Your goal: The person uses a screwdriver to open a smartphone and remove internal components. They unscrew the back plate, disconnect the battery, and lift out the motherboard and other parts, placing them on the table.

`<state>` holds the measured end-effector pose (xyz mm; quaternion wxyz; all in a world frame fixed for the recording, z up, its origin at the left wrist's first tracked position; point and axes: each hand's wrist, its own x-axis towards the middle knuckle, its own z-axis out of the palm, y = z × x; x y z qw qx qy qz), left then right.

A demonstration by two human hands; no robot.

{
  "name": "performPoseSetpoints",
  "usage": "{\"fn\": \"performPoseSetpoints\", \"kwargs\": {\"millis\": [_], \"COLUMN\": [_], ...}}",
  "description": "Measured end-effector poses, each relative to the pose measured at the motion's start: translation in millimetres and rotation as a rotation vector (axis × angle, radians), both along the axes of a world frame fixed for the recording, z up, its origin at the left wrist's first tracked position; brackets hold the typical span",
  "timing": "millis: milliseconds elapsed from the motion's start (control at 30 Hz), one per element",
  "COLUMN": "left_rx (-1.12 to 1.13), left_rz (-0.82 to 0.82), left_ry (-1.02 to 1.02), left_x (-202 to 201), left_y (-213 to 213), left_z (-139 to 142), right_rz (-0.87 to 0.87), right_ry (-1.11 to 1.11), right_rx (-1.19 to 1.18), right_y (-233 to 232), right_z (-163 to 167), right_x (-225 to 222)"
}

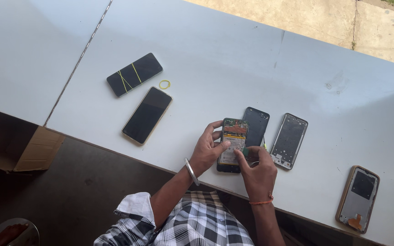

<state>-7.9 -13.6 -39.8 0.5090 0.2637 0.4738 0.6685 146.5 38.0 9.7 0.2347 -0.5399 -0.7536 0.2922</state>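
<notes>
An opened phone (pixel 233 136) with its circuit board and battery exposed lies near the front edge of the white table (pixel 215 59). My left hand (pixel 207 150) grips its left side, thumb on the battery. My right hand (pixel 257 169) holds a small green-tipped tool (pixel 246 151) against the phone's lower right part. A dark back cover (pixel 256 125) lies just behind the phone.
A grey phone frame (pixel 289 140) lies to the right, and another opened phone body (pixel 358 197) at far right. Two dark phones (pixel 147 114) (pixel 134 74) sit to the left, one wrapped with yellow rubber bands, a loose band (pixel 164 84) beside it. A cardboard box (pixel 37 148) stands below the table.
</notes>
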Motion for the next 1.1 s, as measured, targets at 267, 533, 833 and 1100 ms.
{"fn": "performPoseSetpoints", "kwargs": {"millis": [267, 533, 833, 1100], "left_rx": [-0.021, -0.013, -0.089, -0.100], "left_rz": [-0.004, -0.062, -0.036, 0.048], "left_ry": [0.038, 0.044, 0.093, 0.101], "left_x": [-0.4, -1.7, 1.0, 3.4], "left_y": [2.0, 1.7, 5.0, 6.4], "left_z": [1.9, 4.4, 7.1, 8.2], "right_rz": [-0.057, -0.040, 0.010, -0.066], "right_ry": [0.194, 0.088, 0.081, 0.385], "right_rx": [-0.188, -0.116, 0.073, -0.132], "right_y": [10.5, 14.4, 21.0, 19.2], "right_z": [-15.8, -7.8, -8.1, -28.1], "right_x": [11.7, 3.8, 3.1, 10.2]}}
